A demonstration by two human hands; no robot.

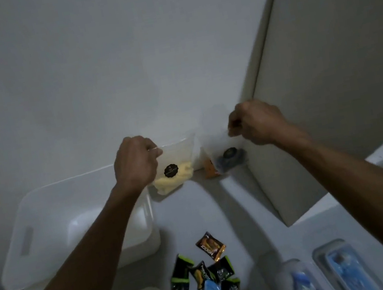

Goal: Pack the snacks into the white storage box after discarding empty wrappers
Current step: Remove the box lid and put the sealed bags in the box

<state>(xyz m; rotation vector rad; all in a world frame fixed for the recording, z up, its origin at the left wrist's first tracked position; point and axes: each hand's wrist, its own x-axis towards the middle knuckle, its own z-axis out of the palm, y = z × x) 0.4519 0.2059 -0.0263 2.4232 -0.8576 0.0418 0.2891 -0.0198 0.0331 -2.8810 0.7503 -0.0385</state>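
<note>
Clear snack bags (176, 165) pinched in left hand (135, 165), right hand (255, 123).

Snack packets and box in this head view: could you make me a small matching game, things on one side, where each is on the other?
Things:
1. yellow-snack pouch
2. dark-snack pouch
3. white storage box
4. orange sachet

Places:
A. lying on the table, near
B. held by the left hand
C. standing at the left
D. held by the right hand

Pairs: 1-B, 2-D, 3-C, 4-A
</note>
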